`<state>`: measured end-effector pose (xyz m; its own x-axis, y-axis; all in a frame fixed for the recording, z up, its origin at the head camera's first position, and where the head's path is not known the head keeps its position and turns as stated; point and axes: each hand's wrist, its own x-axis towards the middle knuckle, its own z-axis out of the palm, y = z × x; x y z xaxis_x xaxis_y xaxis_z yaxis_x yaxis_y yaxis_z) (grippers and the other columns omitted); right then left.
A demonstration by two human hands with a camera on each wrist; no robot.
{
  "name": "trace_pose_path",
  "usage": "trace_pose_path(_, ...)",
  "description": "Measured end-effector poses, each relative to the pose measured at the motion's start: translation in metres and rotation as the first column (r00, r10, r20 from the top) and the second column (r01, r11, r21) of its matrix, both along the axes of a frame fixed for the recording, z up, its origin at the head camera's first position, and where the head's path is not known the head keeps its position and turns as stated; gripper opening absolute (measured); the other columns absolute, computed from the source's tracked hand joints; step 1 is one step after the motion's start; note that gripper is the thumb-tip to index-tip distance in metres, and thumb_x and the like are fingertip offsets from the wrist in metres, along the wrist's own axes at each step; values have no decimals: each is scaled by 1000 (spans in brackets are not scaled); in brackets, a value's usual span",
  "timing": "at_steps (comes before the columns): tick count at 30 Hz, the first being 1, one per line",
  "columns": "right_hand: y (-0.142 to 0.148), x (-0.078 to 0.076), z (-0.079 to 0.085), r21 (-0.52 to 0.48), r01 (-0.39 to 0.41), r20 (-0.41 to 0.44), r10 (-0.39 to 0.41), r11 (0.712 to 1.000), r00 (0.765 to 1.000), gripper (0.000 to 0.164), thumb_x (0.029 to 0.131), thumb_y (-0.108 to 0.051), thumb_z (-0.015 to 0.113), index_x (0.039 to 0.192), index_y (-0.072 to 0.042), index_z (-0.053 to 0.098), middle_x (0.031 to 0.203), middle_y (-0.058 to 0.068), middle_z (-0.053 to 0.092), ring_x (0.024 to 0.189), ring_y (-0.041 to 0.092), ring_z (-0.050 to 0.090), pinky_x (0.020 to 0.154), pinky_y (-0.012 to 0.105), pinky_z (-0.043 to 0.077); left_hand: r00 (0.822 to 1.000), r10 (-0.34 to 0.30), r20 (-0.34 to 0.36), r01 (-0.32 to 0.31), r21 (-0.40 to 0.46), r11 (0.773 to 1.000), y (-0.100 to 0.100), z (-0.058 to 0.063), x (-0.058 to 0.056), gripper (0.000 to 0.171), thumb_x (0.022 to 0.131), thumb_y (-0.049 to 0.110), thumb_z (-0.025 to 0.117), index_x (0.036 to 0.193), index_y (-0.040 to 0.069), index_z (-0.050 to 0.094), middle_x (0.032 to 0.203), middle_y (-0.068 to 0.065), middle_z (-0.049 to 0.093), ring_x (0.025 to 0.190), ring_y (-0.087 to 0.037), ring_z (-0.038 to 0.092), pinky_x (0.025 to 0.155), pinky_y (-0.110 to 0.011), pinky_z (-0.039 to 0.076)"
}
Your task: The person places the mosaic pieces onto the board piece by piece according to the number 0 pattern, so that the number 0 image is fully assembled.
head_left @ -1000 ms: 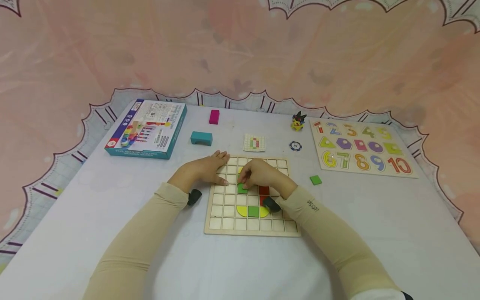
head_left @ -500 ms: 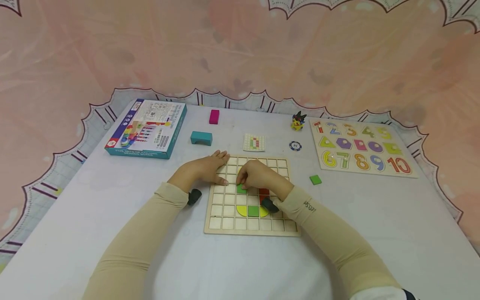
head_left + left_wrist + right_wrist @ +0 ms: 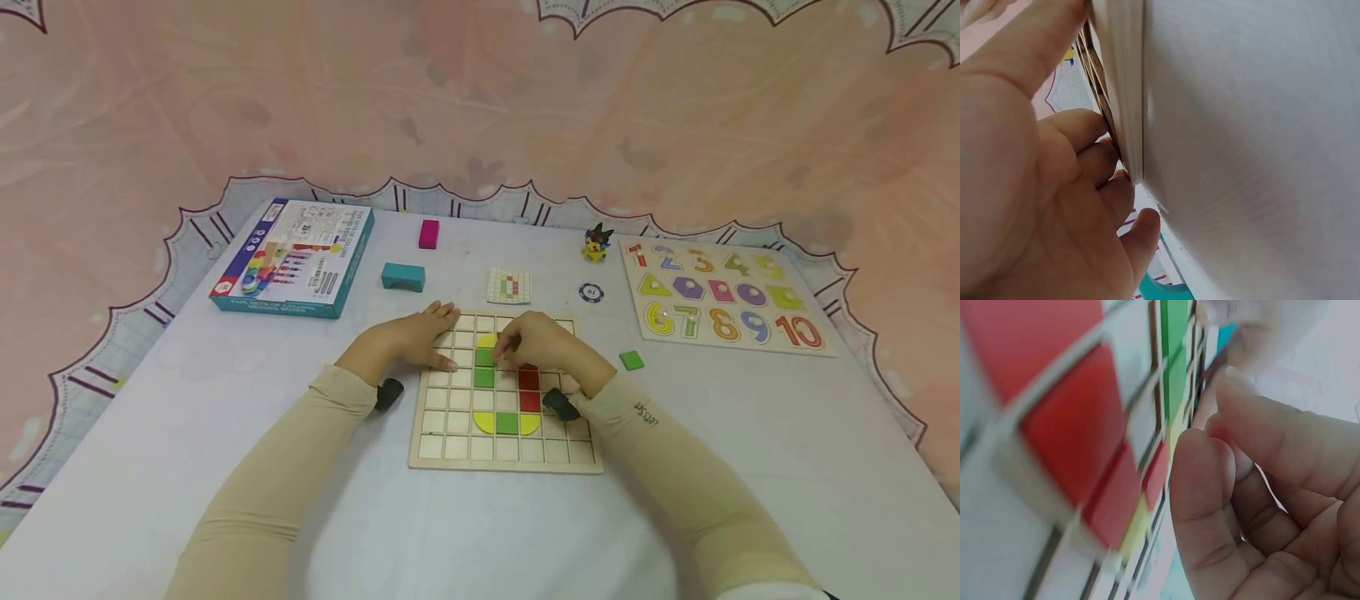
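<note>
A wooden grid board (image 3: pixel 435 447) lies in the middle of the table. My left hand (image 3: pixel 412 335) rests on its far left edge, thumb and fingers spread; in the left wrist view the fingers (image 3: pixel 1085 165) lie along the board's edge. Over the board's upper part, my right hand (image 3: pixel 542 342) has loosely curled fingers with nothing between them. Just left of its fingertips two green tiles (image 3: pixel 484 377) fill neighbouring cells, below a yellow rounded piece (image 3: pixel 487 340). Red tiles (image 3: pixel 529 402) stand in a column to the right. Nearer me, a green tile (image 3: pixel 507 423) sits between two yellow rounded pieces (image 3: pixel 483 422).
One loose green tile (image 3: pixel 632 360) lies right of the board. Behind are a small pattern card (image 3: pixel 508 286), a round chip (image 3: pixel 591 292), a teal block (image 3: pixel 402 277), a magenta block (image 3: pixel 429 234) and a toy figure (image 3: pixel 597 242). A box (image 3: pixel 300 258) and number puzzle (image 3: pixel 731 296) flank them.
My right hand has let go of the upper green tile and moved slightly right, uncovering both green tiles and the yellow piece above. The left hand stays put.
</note>
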<state>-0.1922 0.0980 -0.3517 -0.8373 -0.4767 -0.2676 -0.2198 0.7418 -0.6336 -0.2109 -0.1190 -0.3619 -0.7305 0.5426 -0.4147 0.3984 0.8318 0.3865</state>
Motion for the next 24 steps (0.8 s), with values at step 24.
trace_pose_path(24, 147, -2, -2, 111, 240, -31, -238, 964, 971, 19, 76, -9, 71, 93, -1, 69, 87, 8, 64, 80, 19, 53, 70, 27, 43, 999, 32, 15, -32, -11, 999, 1, 0, 1, 91, 85, 39, 64, 149, 9, 7, 156, -10, 3, 143, -29, -6, 115, -48, 6)
